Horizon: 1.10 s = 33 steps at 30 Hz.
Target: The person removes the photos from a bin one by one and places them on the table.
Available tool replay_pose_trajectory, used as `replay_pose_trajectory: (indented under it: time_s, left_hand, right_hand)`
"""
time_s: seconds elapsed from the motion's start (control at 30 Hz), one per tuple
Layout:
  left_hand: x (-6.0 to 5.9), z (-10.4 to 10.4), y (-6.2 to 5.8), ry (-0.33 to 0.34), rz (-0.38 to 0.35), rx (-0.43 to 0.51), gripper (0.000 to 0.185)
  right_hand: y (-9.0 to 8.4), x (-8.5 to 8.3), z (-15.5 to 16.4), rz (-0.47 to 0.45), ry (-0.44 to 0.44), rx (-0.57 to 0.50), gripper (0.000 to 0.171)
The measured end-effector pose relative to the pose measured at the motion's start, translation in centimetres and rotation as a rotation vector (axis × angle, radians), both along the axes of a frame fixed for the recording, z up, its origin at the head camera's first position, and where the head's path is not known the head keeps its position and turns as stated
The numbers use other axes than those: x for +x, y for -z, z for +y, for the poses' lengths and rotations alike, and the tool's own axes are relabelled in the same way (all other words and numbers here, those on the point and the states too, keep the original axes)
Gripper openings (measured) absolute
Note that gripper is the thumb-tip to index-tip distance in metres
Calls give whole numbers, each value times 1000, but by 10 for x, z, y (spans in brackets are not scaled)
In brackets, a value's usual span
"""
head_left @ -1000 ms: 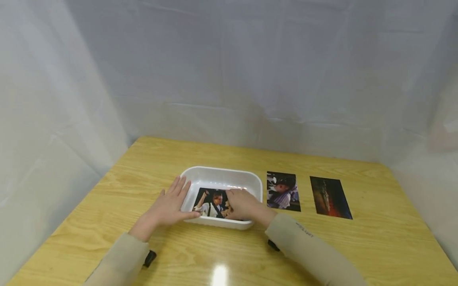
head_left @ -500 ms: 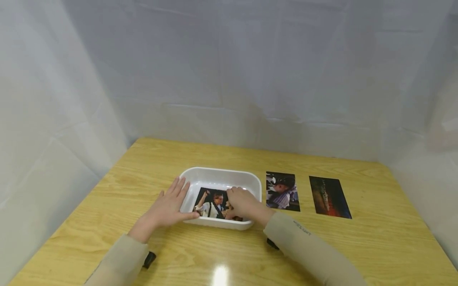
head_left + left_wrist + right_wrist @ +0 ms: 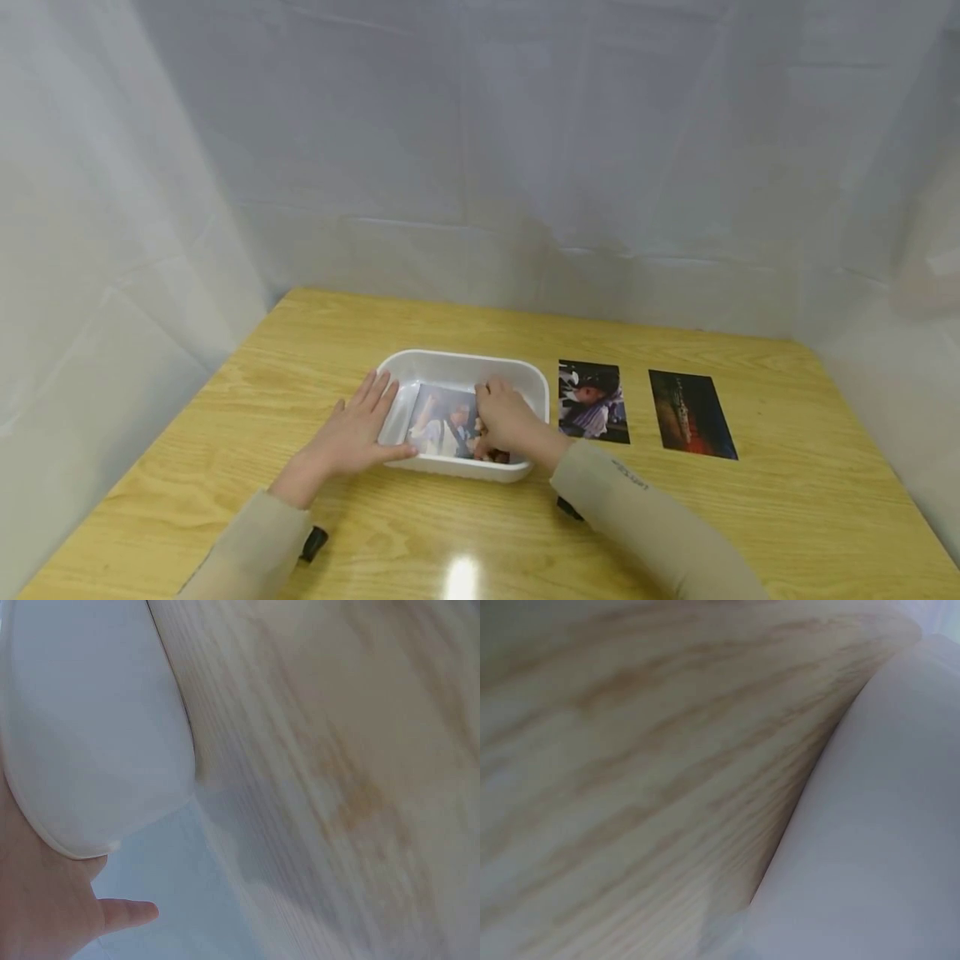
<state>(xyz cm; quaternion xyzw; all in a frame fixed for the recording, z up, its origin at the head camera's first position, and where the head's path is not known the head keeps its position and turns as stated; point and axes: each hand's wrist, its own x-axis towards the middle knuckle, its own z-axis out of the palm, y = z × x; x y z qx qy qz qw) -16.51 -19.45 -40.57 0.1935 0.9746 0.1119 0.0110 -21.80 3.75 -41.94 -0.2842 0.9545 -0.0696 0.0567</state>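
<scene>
**Head view: photo lifting inside the white tray**

Head view shows the right hand [image 3: 504, 419] inside the white tray [image 3: 459, 364], fingers curled onto the right end of a photo [image 3: 442, 423]. The print appears tilted, its far edge raised off the tray floor and catching glare; whether the thumb is under the edge is hidden. The photo's long axis runs left to right, parallel to the tray's long side, and most of its surface lies to the left of the gripping fingers.

The left hand [image 3: 351, 433] lies flat, fingers straight and relaxed, against the tray's left wall, thumb along the near rim. It grasps nothing. The left wrist view shows the same white wall [image 3: 90, 727] touching the palm [image 3: 45, 900].

Contents: the tray holds this one photo; nothing else is visible in it.

Two more photos, a middle print [image 3: 592, 400] and a dark print [image 3: 690, 413], lie flat on the wooden table [image 3: 787, 500], to the right of the tray and apart from it. The right hand is the nearer to them.
</scene>
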Motion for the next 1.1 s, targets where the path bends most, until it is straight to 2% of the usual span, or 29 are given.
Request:
replay_pose_trajectory:
  time_s: [0.07, 0.13, 0.33, 0.5, 0.63, 0.77, 0.97, 1.1]
  left_hand:
    - [0, -1, 1, 0, -2, -3, 99]
    - [0, -1, 0, -1, -3, -9, 100]
    - [0, -2, -1, -5, -14, -19, 101]
    - [-1, -2, 0, -4, -18, -16, 101]
    - [-1, -2, -1, -2, -15, -13, 101]
    - [0, -1, -2, 2, -11, -9, 100]
    - [0, -1, -2, 5, -2, -12, 100]
    - [0, -2, -2, 3, -5, -14, 101]
  right_hand:
    - [-1, 0, 0, 15, 11, -17, 97]
    - [-1, 0, -1, 23, 26, -55, 97]
    - [-7, 3, 0, 59, 14, -166, 77]
    - [-12, 4, 2, 113, -15, -214, 60]
    - [-18, 5, 2, 101, -10, -251, 51]
    - [-21, 7, 4, 77, 4, -308, 50]
    - [-24, 6, 9, 136, -22, -409, 22]
    - [-28, 5, 14, 87, -42, -496, 15]
